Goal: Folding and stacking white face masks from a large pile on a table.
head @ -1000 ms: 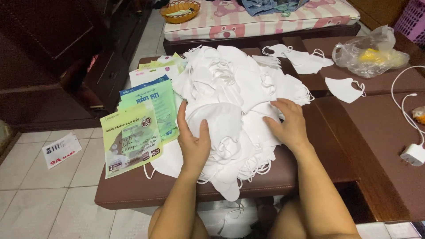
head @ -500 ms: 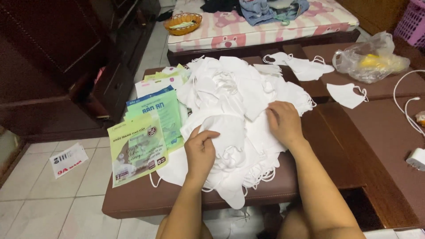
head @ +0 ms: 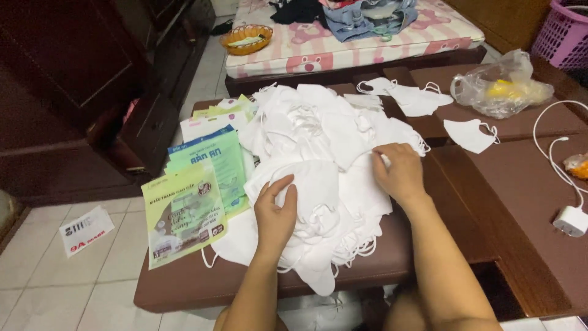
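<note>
Your brown wooden table point(head: 465, 202) fills the lower frame, and beyond its far edge lies a pink patterned mattress point(head: 367, 43) carrying folded clothes point(head: 361, 12) and an orange basket point(head: 247, 38). On the table, in front of you, sits the heap of white face masks point(head: 318, 159), spreading from the far edge almost to the near one. Just left of the heap, touching it, is a fan of green printed mask packets point(head: 196, 190). Past the heap to the right lie a few loose masks point(head: 416, 98), a single mask point(head: 470, 135), a clear plastic bag with something yellow inside point(head: 502, 89), and a white charger with its cable point(head: 569, 217), well apart from your hands.

Your left hand point(head: 275, 214) rests palm-down on a mask at the near side of the heap, fingers loosely curled over it. Your right hand point(head: 401, 171) pinches mask fabric at the heap's right side.

Compared with half a second ago, both hands sit on nearly the same spots of the heap.
</note>
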